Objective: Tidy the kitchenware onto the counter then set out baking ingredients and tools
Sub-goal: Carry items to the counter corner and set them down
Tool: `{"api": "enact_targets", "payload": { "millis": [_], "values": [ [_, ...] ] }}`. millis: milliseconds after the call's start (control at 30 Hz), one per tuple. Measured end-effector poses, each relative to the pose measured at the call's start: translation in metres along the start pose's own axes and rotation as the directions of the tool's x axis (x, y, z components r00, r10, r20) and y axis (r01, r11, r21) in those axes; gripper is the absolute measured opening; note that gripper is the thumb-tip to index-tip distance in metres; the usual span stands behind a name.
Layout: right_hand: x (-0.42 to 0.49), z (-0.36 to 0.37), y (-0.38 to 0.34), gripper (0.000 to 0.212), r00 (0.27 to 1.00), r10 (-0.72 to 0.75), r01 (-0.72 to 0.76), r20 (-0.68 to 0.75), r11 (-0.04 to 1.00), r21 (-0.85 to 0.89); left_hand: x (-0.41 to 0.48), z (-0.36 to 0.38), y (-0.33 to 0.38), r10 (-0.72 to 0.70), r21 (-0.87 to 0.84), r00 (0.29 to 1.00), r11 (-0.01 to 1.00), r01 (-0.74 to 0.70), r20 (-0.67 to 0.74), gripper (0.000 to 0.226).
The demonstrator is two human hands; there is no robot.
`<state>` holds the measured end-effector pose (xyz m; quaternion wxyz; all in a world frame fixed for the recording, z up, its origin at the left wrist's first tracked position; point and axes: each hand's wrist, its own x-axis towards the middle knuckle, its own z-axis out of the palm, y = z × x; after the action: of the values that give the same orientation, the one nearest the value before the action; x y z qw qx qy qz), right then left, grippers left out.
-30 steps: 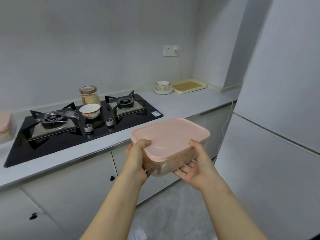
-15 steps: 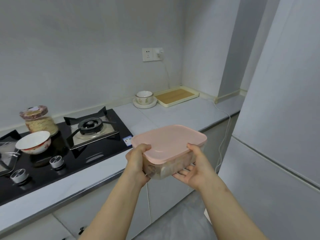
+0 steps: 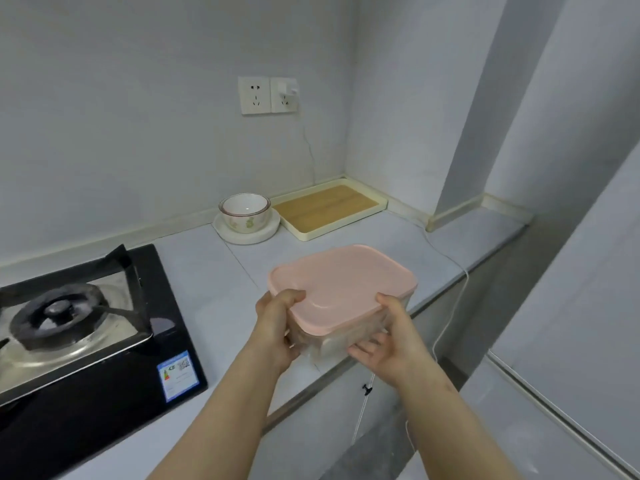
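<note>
A clear plastic container with a pink lid (image 3: pixel 341 287) hangs just above the front part of the grey counter (image 3: pixel 214 271). My left hand (image 3: pixel 277 327) grips its near left corner, thumb on the lid. My right hand (image 3: pixel 391 337) holds the near right side, thumb on the lid edge and fingers curled underneath. The contents show only dimly through the clear wall.
A patterned bowl (image 3: pixel 245 211) sits on a white plate (image 3: pixel 247 230) at the back of the counter, beside a cream tray with a wooden board (image 3: pixel 327 207). A black gas hob (image 3: pixel 69 327) lies at left. A white cable (image 3: pixel 446 327) hangs over the counter edge; a fridge (image 3: pixel 571 306) stands right.
I have come closer to the counter and turned right; the hob slid left in view. The container, held in both hands, has moved forward over the counter.
</note>
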<state>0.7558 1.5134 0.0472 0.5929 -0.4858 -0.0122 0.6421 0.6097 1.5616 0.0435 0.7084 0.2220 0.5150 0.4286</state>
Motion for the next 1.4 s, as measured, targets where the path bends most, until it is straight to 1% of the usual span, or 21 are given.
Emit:
{"api": "enact_targets", "payload": {
  "millis": [133, 233, 267, 367, 500, 567, 700, 800, 867, 933, 1000, 1067, 1133, 1200, 1300, 1400],
  "values": [
    [0.06, 0.024, -0.028, 0.019, 0.996, -0.001, 0.003, -0.091, 1.0, 0.021, 0.069, 0.02, 0.025, -0.036, 0.045, 0.998, 0.998, 0.034, 0.059, 0.054],
    [0.094, 0.033, -0.042, 0.033, 0.992, -0.034, 0.037, -0.123, 0.999, 0.027, 0.108, 0.034, 0.035, -0.086, 0.075, 0.992, 0.994, 0.079, 0.097, 0.053],
    [0.107, 0.036, -0.047, 0.035, 0.99, -0.042, 0.046, -0.136, 0.999, 0.024, 0.123, 0.041, 0.04, -0.098, 0.085, 0.989, 0.992, 0.089, 0.107, 0.052],
    [0.137, 0.039, -0.059, 0.032, 0.98, -0.059, 0.06, -0.189, 0.998, 0.004, 0.155, 0.057, 0.045, -0.133, 0.127, 0.984, 0.985, 0.118, 0.116, 0.051],
    [0.176, 0.041, -0.078, 0.033, 0.969, -0.108, 0.09, -0.222, 0.992, -0.091, 0.187, 0.075, 0.045, -0.155, 0.154, 0.979, 0.979, 0.135, 0.129, 0.048],
    [0.196, 0.039, -0.086, 0.034, 0.96, -0.131, 0.1, -0.245, 0.986, -0.137, 0.199, 0.087, 0.046, -0.169, 0.165, 0.98, 0.975, 0.15, 0.105, 0.046],
    [0.233, 0.036, -0.101, 0.033, 0.946, -0.157, 0.102, -0.283, 0.974, -0.201, 0.221, 0.112, 0.053, -0.167, 0.268, 0.985, 0.952, 0.15, 0.041, 0.041],
    [0.254, 0.033, -0.113, 0.028, 0.938, -0.179, 0.097, -0.298, 0.958, -0.269, 0.235, 0.129, 0.059, -0.167, 0.278, 0.986, 0.948, 0.155, 0.019, 0.038],
    [0.264, 0.031, -0.121, 0.029, 0.931, -0.223, 0.124, -0.288, 0.938, -0.325, 0.242, 0.138, 0.062, -0.189, 0.294, 0.982, 0.938, 0.183, -0.009, 0.037],
    [0.274, 0.027, -0.131, 0.033, 0.915, -0.295, 0.169, -0.276, 0.9, -0.401, 0.251, 0.15, 0.064, -0.196, 0.306, 0.98, 0.931, 0.199, -0.039, 0.032],
    [0.288, 0.021, -0.138, 0.049, 0.897, -0.346, 0.174, -0.276, 0.849, -0.499, 0.258, 0.162, 0.066, -0.206, 0.314, 0.977, 0.926, 0.21, -0.045, 0.029],
    [0.301, 0.015, -0.145, 0.061, 0.887, -0.365, 0.15, -0.284, 0.808, -0.569, 0.263, 0.173, 0.068, -0.197, 0.349, 0.98, 0.916, 0.199, -0.042, 0.026],
    [0.312, 0.013, -0.153, 0.063, 0.89, -0.347, 0.13, -0.296, 0.815, -0.565, 0.271, 0.183, 0.069, -0.185, 0.371, 0.982, 0.911, 0.183, -0.031, 0.031],
    [0.321, 0.013, -0.163, 0.059, 0.899, -0.331, 0.138, -0.287, 0.837, -0.53, 0.279, 0.192, 0.071, -0.179, 0.383, 0.984, 0.908, 0.171, -0.016, 0.038],
    [0.333, 0.014, -0.178, 0.054, 0.904, -0.324, 0.158, -0.279, 0.858, -0.488, 0.289, 0.206, 0.075, -0.174, 0.392, 0.985, 0.906, 0.162, -0.005, 0.032],
    [0.342, 0.013, -0.19, 0.051, 0.909, -0.302, 0.141, -0.287, 0.871, -0.47, 0.297, 0.219, 0.077, -0.173, 0.389, 0.985, 0.907, 0.161, -0.005, 0.026]
  ]
}}
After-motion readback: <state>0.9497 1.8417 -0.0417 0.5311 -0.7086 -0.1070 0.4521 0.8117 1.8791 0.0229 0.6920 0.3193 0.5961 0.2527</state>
